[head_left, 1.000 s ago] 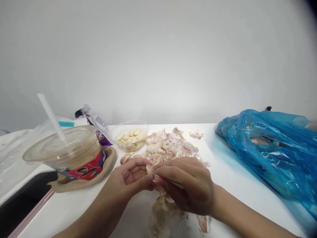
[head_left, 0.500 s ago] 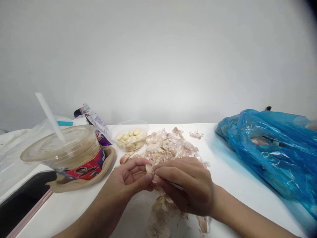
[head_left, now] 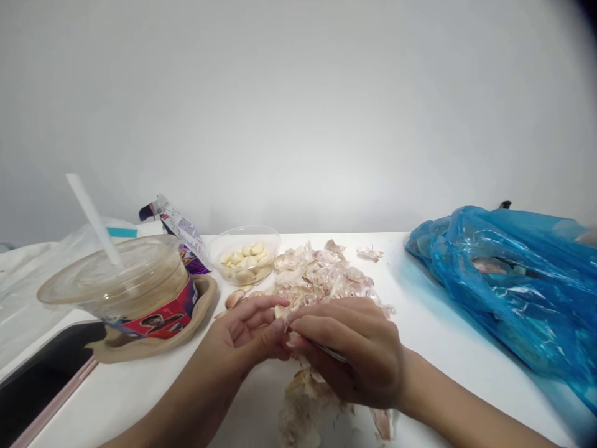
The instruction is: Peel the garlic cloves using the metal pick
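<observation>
Between the thumb and fingers of my left hand (head_left: 252, 333) is a garlic clove (head_left: 280, 311), pale and partly covered by the fingertips. My right hand (head_left: 354, 342) is closed round a thin metal tool (head_left: 333, 353); most of it is hidden, so its exact kind does not show. The right fingertips meet the clove at its right side. Behind both hands spreads a heap of papery garlic skins (head_left: 321, 274). A clear plastic bowl (head_left: 217, 264) holds several peeled cloves (head_left: 247, 256). Unpeeled cloves (head_left: 234, 299) lie just beyond my left hand.
At left, a lidded drink cup (head_left: 140, 298) with a straw sits in a cardboard holder (head_left: 205, 311), beside a phone (head_left: 46, 379). A purple snack wrapper (head_left: 184, 239) stands behind. A blue plastic bag (head_left: 504, 298) fills the right side. More skins (head_left: 303, 398) lie below my hands.
The clove has turned slightly and sits a little lower between my fingertips. Less of the metal tool shows under my right hand. Both arms stay almost in place.
</observation>
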### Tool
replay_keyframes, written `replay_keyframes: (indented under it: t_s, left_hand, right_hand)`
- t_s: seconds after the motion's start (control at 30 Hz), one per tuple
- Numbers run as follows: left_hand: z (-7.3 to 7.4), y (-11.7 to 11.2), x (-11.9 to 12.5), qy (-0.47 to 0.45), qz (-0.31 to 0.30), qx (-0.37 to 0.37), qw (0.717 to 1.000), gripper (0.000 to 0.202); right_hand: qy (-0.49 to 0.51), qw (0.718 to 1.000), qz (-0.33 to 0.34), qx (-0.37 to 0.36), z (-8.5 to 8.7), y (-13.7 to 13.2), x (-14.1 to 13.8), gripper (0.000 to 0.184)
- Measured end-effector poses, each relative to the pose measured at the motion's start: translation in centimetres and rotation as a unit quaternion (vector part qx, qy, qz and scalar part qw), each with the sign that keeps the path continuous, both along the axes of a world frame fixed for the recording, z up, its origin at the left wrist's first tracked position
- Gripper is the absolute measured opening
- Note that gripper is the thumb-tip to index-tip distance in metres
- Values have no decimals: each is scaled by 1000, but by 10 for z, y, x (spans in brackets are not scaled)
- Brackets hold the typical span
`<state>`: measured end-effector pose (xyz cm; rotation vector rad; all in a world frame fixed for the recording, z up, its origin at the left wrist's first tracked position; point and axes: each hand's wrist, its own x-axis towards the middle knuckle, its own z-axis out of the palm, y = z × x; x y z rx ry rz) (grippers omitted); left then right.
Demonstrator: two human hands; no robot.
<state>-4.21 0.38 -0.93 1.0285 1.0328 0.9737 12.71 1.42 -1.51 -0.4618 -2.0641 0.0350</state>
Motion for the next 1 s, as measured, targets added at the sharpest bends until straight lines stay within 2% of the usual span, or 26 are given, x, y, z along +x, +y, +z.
replay_keyframes:
  t_s: [0.6, 1.0]
  left_hand:
    - [-1, 0, -1, -26, 2, -16, 1000, 23]
    - [2, 0, 1, -20, 11, -19, 1000, 16]
  right_hand:
    - [1, 1000, 12, -4, 0, -1, 0, 5]
    - [-4, 1000, -7, 17, 1, 0, -1, 5]
